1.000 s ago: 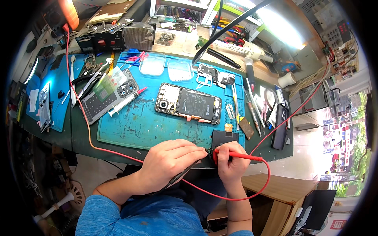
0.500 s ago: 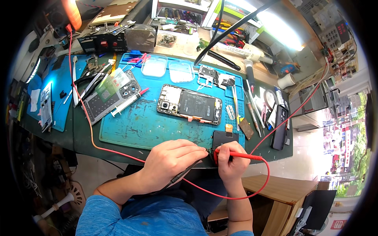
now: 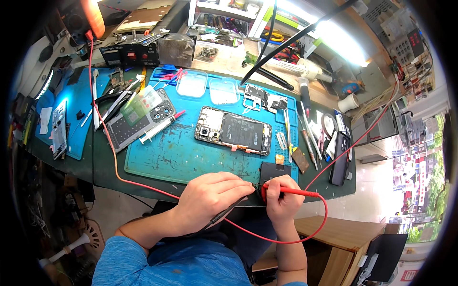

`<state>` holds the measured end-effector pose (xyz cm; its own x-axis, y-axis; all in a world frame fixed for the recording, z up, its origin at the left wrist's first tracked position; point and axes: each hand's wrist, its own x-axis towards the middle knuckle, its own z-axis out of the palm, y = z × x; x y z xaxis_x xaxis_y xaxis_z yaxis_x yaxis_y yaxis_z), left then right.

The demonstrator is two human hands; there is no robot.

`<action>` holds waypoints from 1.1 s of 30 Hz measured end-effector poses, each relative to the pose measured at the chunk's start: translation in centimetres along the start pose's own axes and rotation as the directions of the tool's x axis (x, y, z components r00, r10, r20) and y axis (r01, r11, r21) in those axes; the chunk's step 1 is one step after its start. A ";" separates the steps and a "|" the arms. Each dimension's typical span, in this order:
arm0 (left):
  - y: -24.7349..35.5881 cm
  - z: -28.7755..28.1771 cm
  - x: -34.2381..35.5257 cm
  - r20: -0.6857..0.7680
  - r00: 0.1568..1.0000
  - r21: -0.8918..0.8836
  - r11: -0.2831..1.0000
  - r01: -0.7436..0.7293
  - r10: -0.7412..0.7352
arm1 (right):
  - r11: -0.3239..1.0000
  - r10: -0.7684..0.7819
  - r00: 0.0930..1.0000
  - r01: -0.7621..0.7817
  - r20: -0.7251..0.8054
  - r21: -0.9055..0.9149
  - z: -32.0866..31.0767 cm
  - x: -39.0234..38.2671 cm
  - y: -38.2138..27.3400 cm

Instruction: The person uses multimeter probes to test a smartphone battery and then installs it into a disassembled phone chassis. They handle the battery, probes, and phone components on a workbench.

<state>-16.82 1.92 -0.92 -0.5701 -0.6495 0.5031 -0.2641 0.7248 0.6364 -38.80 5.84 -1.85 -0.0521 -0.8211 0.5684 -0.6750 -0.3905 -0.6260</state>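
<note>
At the left, a grey back cover (image 3: pixel 125 135) lies slanted, with a white syringe (image 3: pixel 155 131) along its near edge. A red lead (image 3: pixel 117 174) runs past it to the left forearm, reappears on the other side and loops up to the red probe. The left hand (image 3: pixel 210 198) is palm down, its fingers straight, together and pointing right; it is closed over the black probe (image 3: pixel 224 212), which shows slanting out under the palm. Beyond this hand, the opened phone (image 3: pixel 234 130) lies on the blue mat (image 3: pixel 162 159), touched by neither hand. The fingertips of both hands nearly meet at the bench's near edge; whether the probe tips touch anything there is too small to tell. Just beyond them lies a flat black part (image 3: pixel 274 171), its near side partly covered by the right hand (image 3: pixel 282 200). That hand is curled, thumb and fingers pinching the red probe (image 3: pixel 300 192), whose rear end points right. Farther right lies a black case (image 3: pixel 339 157).
</note>
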 end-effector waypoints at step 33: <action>0.1 0.0 0.2 -0.014 1.000 -0.012 1.000 -0.013 0.012 | 1.000 0.007 1.000 -0.007 0.002 -0.015 -0.1 0.1 -0.2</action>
<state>-16.94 1.85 -0.78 -0.5622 -0.6437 0.5192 -0.2480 0.7301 0.6367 -38.70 5.89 -1.64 -0.0555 -0.8244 0.5633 -0.6855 -0.3788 -0.6218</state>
